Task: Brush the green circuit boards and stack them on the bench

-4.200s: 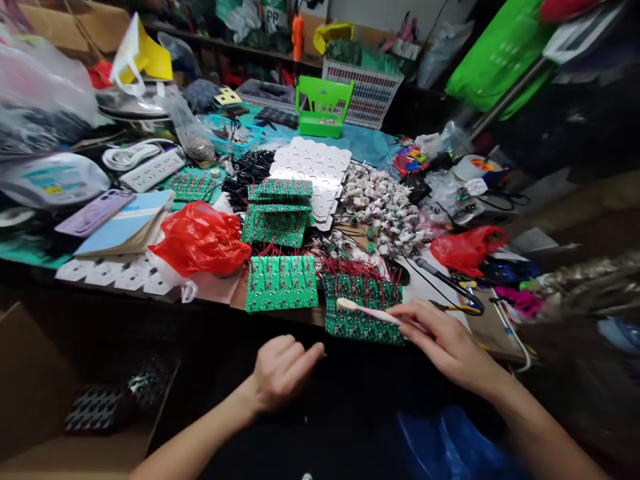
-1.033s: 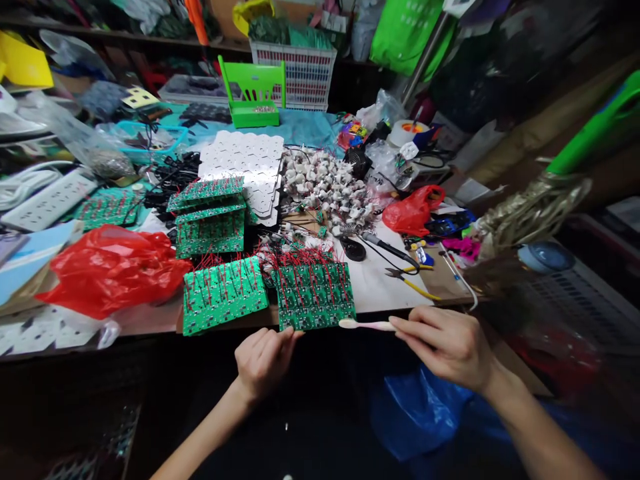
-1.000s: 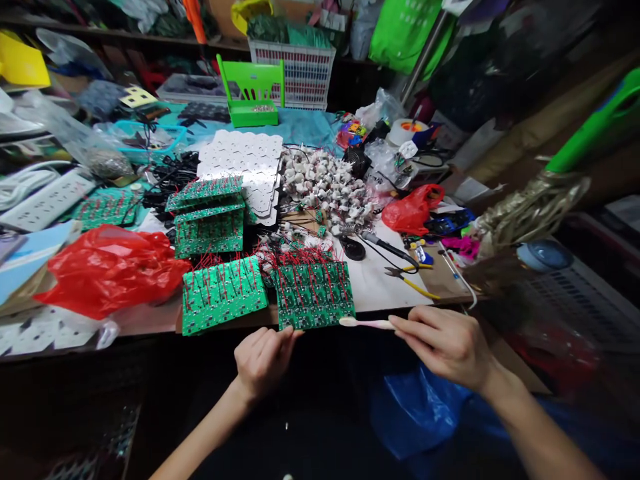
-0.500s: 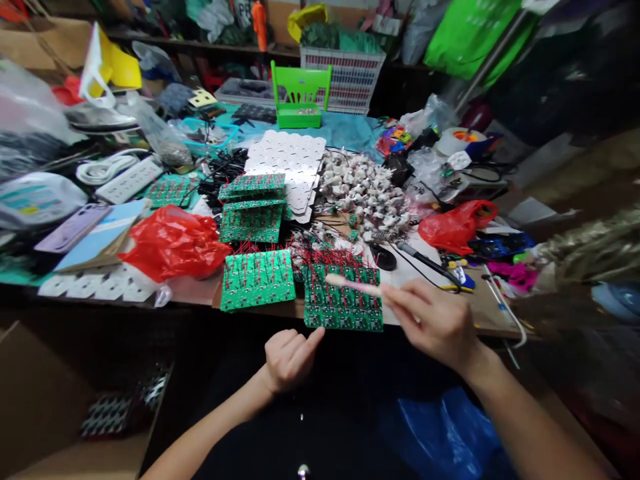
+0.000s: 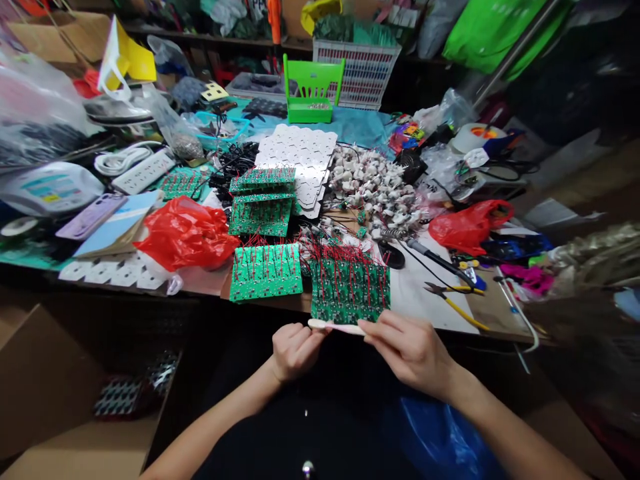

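My right hand (image 5: 407,347) is closed round the handle of a toothbrush (image 5: 345,328), which lies level along the near edge of a green circuit board (image 5: 350,290) with red wires. My left hand (image 5: 296,350) is curled closed at that board's near left corner, its thumb by the brush head. Its grip seems to be on the board's edge, though the fingertips are partly hidden. Left of it rests a second, brighter green circuit board (image 5: 266,272), also with red wires. Behind that one stand several stacked circuit boards (image 5: 263,217).
Yellow-handled pliers (image 5: 457,305) and a soldering iron (image 5: 435,257) lie to the right. A heap of small white parts (image 5: 373,187) sits beyond the boards, beside white sheets (image 5: 295,160). A red plastic bag (image 5: 187,233) is at left. An open cardboard box (image 5: 50,373) stands below the table.
My right hand has brought the toothbrush down and nearer, from over the board's middle to its near edge. The pliers, earlier hidden behind that hand, now show. The view has shifted slightly.
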Motion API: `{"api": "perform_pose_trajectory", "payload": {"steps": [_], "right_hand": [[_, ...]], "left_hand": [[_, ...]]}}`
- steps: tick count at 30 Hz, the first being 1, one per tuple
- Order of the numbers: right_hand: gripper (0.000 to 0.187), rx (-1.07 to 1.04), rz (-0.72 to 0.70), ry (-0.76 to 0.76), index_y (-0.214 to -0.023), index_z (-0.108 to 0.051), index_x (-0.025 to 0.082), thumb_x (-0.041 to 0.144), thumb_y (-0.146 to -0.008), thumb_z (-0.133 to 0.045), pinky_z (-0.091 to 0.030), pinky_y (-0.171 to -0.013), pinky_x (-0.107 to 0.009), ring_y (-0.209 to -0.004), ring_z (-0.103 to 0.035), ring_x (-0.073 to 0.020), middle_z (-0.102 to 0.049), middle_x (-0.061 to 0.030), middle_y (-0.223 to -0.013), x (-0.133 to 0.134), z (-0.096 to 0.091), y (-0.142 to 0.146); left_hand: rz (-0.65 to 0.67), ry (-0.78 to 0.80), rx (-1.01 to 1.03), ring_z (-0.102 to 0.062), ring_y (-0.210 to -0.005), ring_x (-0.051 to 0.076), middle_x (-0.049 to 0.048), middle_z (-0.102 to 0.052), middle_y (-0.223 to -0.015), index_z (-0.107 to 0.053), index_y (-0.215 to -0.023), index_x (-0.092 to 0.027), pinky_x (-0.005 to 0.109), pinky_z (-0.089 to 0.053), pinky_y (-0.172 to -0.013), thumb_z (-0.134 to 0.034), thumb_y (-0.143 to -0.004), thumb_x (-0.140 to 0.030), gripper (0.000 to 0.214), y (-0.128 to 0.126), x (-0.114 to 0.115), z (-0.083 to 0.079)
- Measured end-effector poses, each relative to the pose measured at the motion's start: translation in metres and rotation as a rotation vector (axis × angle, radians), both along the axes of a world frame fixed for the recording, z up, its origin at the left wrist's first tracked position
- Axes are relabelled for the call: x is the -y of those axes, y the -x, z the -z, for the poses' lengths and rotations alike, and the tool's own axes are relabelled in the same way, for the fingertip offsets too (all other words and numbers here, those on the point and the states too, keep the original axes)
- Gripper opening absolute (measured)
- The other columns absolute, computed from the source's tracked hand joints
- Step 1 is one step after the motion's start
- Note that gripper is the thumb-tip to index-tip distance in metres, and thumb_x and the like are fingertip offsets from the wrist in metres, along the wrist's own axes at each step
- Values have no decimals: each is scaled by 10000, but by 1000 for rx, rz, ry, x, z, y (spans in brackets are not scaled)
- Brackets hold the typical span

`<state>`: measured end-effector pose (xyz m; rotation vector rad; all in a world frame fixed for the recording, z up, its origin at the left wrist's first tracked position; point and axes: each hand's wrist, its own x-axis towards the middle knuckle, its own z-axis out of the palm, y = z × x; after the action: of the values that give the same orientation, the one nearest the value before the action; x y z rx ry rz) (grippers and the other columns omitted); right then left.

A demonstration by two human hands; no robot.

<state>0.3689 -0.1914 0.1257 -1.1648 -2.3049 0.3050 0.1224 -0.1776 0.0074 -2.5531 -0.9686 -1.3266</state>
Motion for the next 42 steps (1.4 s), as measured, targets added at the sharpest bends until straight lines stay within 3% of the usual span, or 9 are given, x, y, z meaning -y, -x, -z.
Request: {"api": "perform_pose_trajectory", "payload": {"steps": [6,10,14,21,28,33,36,39,42], "right_hand": [[199,-236,590,69,-822,-665,209,380,-920,-636,-455,-528,-262,-530,-572,-150,-631,10,-630,-1,23,-19],[250,-301,621,134,-818,-697,202,402,-932,-598,-498,-638,-291,-675,-657,-187,-706,-42,-746,2,37,-22],[335,-484,710,306,-810,-714,184,510,-857,-654,-471,-577,-289,-637,-628,-189,-685,-51,-710,2,35,-16],[488,-1119,723,794,-755,-628,165,506,-543,-905,-142,-364,-190,-407,-260,-26,-415,80,-539,-13,4,-2],[367,-1151,485,596,-701,-614,167,394,-587,-878,-195,-380,-207,-433,-312,-37,-456,55,-569,-123,-44,46],[226,-957,557,534,-717,-587,167,267,-682,-786,-212,-395,-221,-433,-279,-48,-417,79,-526,-252,-56,112],[171,-853,600,519,-731,-618,151,231,-684,-762,-257,-429,-229,-462,-350,-74,-462,62,-528,-298,-53,136],[162,-721,634,464,-724,-663,146,284,-719,-748,-307,-504,-235,-556,-448,-110,-516,34,-561,-306,-49,131],[286,-586,606,407,-755,-722,161,424,-844,-658,-329,-572,-247,-644,-511,-140,-558,9,-596,-271,-48,100]], "left_hand": [[-21,62,187,-551,-598,120,0,-635,-712,-605,-1268,-165,264,-431,-569,-684,-822,-52,467,-2,-4,-18],[-86,317,304,-637,-1032,257,134,-691,-1117,-527,-1352,-162,429,-550,-881,-738,-814,-163,578,0,-8,-44],[-24,449,255,-604,-1124,290,149,-657,-1238,-471,-1423,-180,489,-535,-945,-700,-854,-244,617,3,-7,-60],[11,680,511,-656,-1115,215,74,-676,-1237,-559,-1320,-257,370,-546,-959,-661,-890,-197,446,12,-13,-86],[101,693,664,-625,-1198,248,102,-646,-1323,-506,-1364,-261,419,-520,-1008,-776,-794,-286,632,62,-110,-121],[-72,688,662,-596,-1219,314,146,-654,-1288,-532,-1283,-209,514,-489,-1000,-815,-689,-352,673,110,-222,-121],[-181,729,572,-579,-1239,330,174,-632,-1312,-521,-1282,-180,504,-484,-996,-793,-683,-300,668,126,-262,-124],[-357,552,288,-600,-1173,335,174,-657,-1245,-559,-1256,-157,514,-456,-998,-770,-717,-245,586,122,-253,-129],[-336,145,49,-611,-1065,281,140,-682,-1125,-620,-1173,-150,445,-461,-936,-687,-828,-204,356,101,-188,-122]]}}
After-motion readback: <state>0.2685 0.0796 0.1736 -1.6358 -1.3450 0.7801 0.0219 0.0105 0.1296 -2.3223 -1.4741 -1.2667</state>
